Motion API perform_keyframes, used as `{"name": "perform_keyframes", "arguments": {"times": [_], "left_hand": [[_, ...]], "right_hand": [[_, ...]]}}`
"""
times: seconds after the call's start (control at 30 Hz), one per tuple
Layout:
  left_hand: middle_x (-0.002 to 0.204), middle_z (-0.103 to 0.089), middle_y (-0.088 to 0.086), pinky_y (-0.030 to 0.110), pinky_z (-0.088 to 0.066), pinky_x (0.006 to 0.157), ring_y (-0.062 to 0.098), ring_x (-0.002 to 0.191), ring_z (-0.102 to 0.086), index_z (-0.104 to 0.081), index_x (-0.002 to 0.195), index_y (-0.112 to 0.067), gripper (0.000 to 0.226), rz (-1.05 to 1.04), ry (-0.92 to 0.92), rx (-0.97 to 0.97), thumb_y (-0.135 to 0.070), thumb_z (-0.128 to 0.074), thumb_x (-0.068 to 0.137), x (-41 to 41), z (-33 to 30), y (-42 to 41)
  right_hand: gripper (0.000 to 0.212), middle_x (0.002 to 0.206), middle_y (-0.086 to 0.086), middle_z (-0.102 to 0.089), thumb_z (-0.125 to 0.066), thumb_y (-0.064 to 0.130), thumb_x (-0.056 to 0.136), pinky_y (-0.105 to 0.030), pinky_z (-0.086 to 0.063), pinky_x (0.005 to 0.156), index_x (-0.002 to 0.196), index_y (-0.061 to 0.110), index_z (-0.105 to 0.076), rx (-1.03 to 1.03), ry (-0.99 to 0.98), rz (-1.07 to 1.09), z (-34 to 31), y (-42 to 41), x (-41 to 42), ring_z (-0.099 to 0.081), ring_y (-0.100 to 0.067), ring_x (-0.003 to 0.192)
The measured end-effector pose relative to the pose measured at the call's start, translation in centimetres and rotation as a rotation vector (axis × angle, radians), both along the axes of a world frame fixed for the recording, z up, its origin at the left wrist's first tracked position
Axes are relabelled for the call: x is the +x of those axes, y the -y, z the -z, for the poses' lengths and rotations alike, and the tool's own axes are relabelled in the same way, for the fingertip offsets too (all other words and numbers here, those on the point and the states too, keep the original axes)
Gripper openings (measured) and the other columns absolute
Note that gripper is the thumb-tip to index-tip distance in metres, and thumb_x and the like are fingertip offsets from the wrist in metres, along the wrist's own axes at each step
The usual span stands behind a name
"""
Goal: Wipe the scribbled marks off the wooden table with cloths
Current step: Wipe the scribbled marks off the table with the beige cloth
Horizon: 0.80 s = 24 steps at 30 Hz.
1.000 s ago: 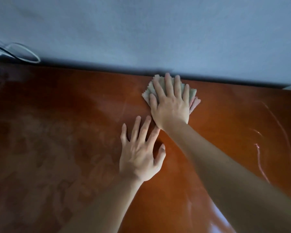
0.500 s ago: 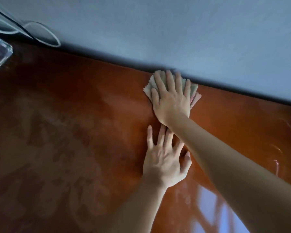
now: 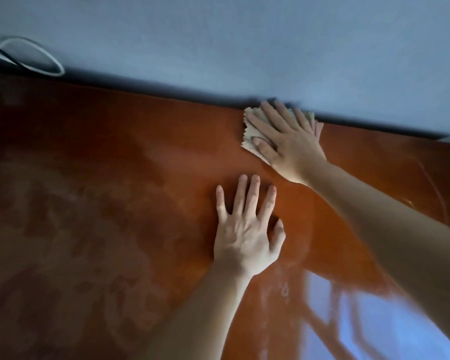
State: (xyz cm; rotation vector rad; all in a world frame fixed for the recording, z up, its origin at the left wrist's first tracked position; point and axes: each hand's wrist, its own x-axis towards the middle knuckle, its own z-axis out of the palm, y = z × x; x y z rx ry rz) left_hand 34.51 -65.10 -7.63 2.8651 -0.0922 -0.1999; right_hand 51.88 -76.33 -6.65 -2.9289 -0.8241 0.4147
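Cloth [image 3: 252,131] pinned flat under spread right hand [image 3: 289,144] at counter [image 3: 140,178] back edge by wall [image 3: 218,48]. Left hand [image 3: 247,229] open, palm down, empty. Cables [image 3: 37,58] far left.

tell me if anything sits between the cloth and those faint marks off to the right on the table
Nothing visible does. The right hand presses the cloth flat near the far edge of the table, and bare wood runs from there to the faint marks. The left hand lies nearer the person.
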Motion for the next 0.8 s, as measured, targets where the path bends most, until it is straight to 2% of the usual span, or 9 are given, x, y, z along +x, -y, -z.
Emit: {"name": "perform_keyframes", "arguments": {"times": [0.2, 0.3, 0.4, 0.6, 0.73, 0.8], "left_hand": [[0.164, -0.033, 0.012, 0.068, -0.009, 0.120, 0.033, 0.154, -0.024, -0.043, 0.154, -0.025, 0.066, 0.011, 0.009, 0.011, -0.053, -0.043, 0.094, 0.1, 0.4, 0.3], [0.163, -0.036, 0.010, 0.069, -0.014, 0.119, 0.034, 0.153, -0.027, -0.046, 0.152, -0.024, 0.065, 0.018, 0.013, 0.030, -0.053, -0.039, 0.095, 0.1, 0.2, 0.3], [0.164, -0.035, 0.007, 0.070, -0.015, 0.119, 0.035, 0.153, -0.026, -0.044, 0.154, -0.024, 0.066, 0.020, 0.021, 0.044, -0.054, -0.037, 0.096, 0.2, 0.2, 0.3], [0.163, -0.036, 0.007, 0.072, -0.016, 0.117, 0.035, 0.153, -0.028, -0.046, 0.153, -0.023, 0.066, 0.027, 0.076, 0.065, -0.054, -0.036, 0.096, 0.2, 0.9, 0.4], [0.162, -0.038, 0.008, 0.071, -0.016, 0.117, 0.035, 0.152, -0.029, -0.047, 0.152, -0.022, 0.066, 0.014, 0.114, 0.074, -0.054, -0.036, 0.096, 0.2, 1.2, 0.6], [0.162, -0.039, 0.009, 0.071, -0.016, 0.117, 0.035, 0.152, -0.029, -0.047, 0.152, -0.022, 0.066, 0.015, 0.124, 0.086, -0.055, -0.036, 0.096, 0.1, 1.4, 0.5]], "right_hand": [[0.063, 0.172, 0.004, -0.004, -0.008, 0.057, 0.102, -0.048, 0.006, 0.127, 0.162, 0.040, -0.013, 0.028, 0.055, 0.252, 1.1, -0.9, -2.6, 0.005, -0.021, 0.158], [0.062, 0.172, 0.004, -0.003, -0.006, 0.057, 0.103, -0.046, 0.008, 0.126, 0.162, 0.040, -0.011, 0.031, 0.051, 0.224, 1.0, -0.6, -3.7, 0.005, -0.022, 0.158], [0.062, 0.172, 0.006, -0.001, -0.006, 0.059, 0.102, -0.044, 0.009, 0.127, 0.162, 0.043, -0.009, 0.030, 0.047, 0.247, 0.9, 2.7, -3.8, 0.007, -0.020, 0.158], [0.057, 0.172, 0.009, 0.000, -0.011, 0.060, 0.104, -0.044, 0.008, 0.127, 0.160, 0.048, -0.009, 0.024, 0.046, 0.529, 0.9, 11.0, -3.4, 0.009, -0.016, 0.158], [0.060, 0.172, 0.005, -0.002, -0.014, 0.056, 0.103, -0.048, 0.007, 0.127, 0.161, 0.043, -0.012, 0.054, 0.063, 0.685, 1.5, 7.7, -3.8, 0.007, -0.022, 0.158], [0.060, 0.172, 0.003, -0.003, -0.014, 0.055, 0.103, -0.050, 0.006, 0.126, 0.161, 0.042, -0.013, 0.063, 0.075, 0.623, 1.8, 5.5, -4.8, 0.005, -0.025, 0.158]]}}
